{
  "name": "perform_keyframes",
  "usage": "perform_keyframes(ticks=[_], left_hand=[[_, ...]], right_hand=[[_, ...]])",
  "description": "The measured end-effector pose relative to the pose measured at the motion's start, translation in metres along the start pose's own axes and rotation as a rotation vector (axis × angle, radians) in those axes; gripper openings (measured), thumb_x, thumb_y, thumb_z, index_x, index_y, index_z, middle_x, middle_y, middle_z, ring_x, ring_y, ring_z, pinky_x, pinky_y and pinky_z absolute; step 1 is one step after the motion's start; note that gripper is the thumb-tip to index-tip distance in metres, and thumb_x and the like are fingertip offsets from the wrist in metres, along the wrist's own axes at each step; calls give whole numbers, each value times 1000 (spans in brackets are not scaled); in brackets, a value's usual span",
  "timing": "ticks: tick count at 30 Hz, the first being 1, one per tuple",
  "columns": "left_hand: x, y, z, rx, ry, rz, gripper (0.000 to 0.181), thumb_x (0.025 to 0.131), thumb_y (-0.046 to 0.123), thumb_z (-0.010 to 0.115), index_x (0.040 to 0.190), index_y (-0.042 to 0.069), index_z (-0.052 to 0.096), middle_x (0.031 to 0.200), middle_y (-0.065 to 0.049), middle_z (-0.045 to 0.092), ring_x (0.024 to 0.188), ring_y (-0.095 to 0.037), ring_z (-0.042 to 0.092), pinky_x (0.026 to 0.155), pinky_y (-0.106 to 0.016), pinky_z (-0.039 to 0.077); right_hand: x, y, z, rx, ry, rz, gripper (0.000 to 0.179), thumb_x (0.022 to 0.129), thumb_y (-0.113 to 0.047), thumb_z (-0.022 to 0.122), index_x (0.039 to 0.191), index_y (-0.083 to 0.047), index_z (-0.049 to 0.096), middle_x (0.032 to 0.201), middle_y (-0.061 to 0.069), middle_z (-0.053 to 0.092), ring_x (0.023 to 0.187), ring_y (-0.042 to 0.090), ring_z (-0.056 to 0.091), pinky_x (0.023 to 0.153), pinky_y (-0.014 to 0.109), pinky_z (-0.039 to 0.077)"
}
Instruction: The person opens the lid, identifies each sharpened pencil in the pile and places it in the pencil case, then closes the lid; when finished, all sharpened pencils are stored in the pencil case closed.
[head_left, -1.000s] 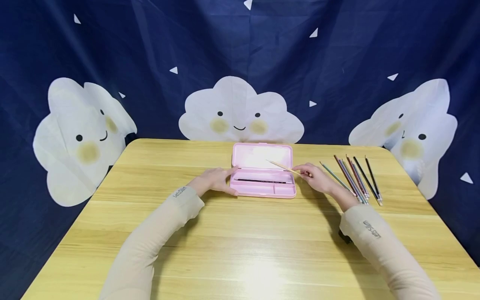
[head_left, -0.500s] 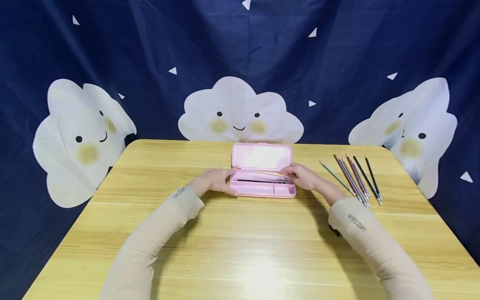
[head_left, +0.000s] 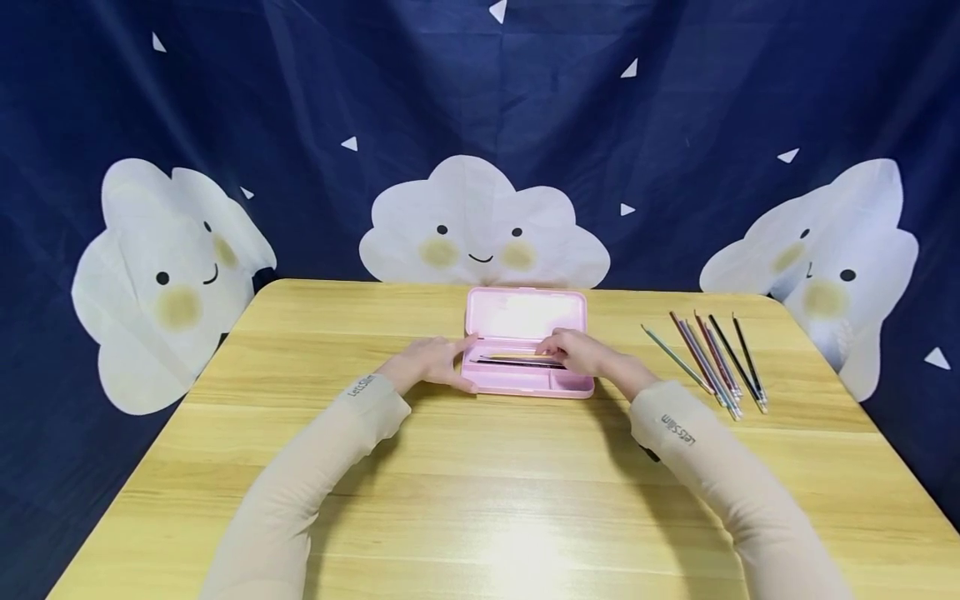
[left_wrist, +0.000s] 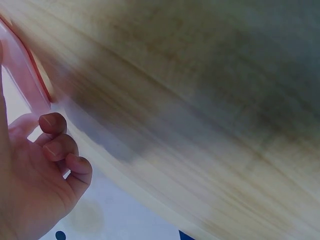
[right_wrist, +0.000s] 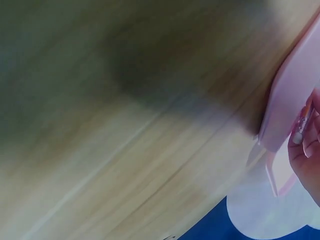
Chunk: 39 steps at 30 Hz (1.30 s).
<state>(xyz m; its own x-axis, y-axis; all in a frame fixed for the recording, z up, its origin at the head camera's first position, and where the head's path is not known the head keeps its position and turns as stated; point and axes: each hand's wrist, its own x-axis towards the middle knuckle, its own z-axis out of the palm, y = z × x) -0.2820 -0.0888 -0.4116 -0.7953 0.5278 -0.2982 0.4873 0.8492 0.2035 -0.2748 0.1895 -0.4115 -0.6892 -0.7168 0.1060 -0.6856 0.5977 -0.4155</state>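
A pink pencil case (head_left: 517, 389) lies with its lid up at the back of the table. My left hand (head_left: 429, 363) grips its left end, thumb at the front corner and a finger near the hinge. In the left wrist view, other fingers (left_wrist: 60, 146) curl beside the case's end. Over the case, my right hand (head_left: 573, 350) pinches a yellow pencil (head_left: 510, 357), low in the long compartment. A dark pencil (head_left: 513, 363) lies there just in front of it. The right wrist view shows the held pencil's end (right_wrist: 301, 127) between the fingers; its contact with the case floor is unclear.
Several loose pencils (head_left: 712, 358) lie fanned out on the wooden table (head_left: 420, 500), right of the case. Among them a green pencil (head_left: 675, 358) is nearest to the right arm. A dark blue curtain (head_left: 300, 100) with white clouds hangs behind the table.
My right hand has moved left and down into the case with the yellow pencil, which has gone from slanting above the case to lying nearly level inside. The left hand stays put.
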Motion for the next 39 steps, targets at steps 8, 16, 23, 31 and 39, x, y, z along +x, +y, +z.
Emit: perform_keyframes(ticks=[8, 16, 23, 31, 39], left_hand=[[1, 0, 0, -2, -11, -3, 106, 65, 70, 63, 147, 24, 16, 139, -13, 42, 120, -25, 46, 89, -40, 41], [0, 1, -1, 3, -14, -7, 106, 65, 71, 62, 147, 24, 16, 138, -14, 43, 120, -26, 46, 90, -40, 41], [0, 2, -1, 12, -11, -2, 105, 65, 70, 62, 147, 23, 16, 139, -14, 42, 121, -26, 45, 89, -40, 42], [0, 1, 0, -13, -18, -3, 106, 65, 70, 63, 147, 24, 15, 139, -15, 40, 122, -26, 44, 93, -41, 40], [1, 1, 0, -12, -18, -5, 105, 65, 70, 63, 147, 24, 16, 139, -15, 41, 121, -25, 45, 94, -40, 39]], right_hand=[[2, -3, 7, -30, -34, -5, 26, 75, 18, 50, 86, 0, 65, 69, 6, 50, 71, 19, 48, 71, 30, 43], [0, -3, 7, 27, -37, -6, 23, 80, 15, 52, 90, 2, 68, 75, 8, 60, 73, 19, 54, 74, 32, 47], [-1, 1, 7, 89, -31, 19, 23, 79, 15, 51, 91, 3, 67, 79, 8, 63, 77, 19, 55, 75, 33, 47], [-9, 2, 1, 180, 17, 85, 20, 82, 12, 53, 98, 8, 65, 89, 16, 64, 77, 19, 53, 75, 33, 47], [-23, 4, -11, 209, 44, 129, 20, 84, 8, 55, 102, 10, 62, 91, 18, 62, 79, 22, 51, 74, 34, 44]])
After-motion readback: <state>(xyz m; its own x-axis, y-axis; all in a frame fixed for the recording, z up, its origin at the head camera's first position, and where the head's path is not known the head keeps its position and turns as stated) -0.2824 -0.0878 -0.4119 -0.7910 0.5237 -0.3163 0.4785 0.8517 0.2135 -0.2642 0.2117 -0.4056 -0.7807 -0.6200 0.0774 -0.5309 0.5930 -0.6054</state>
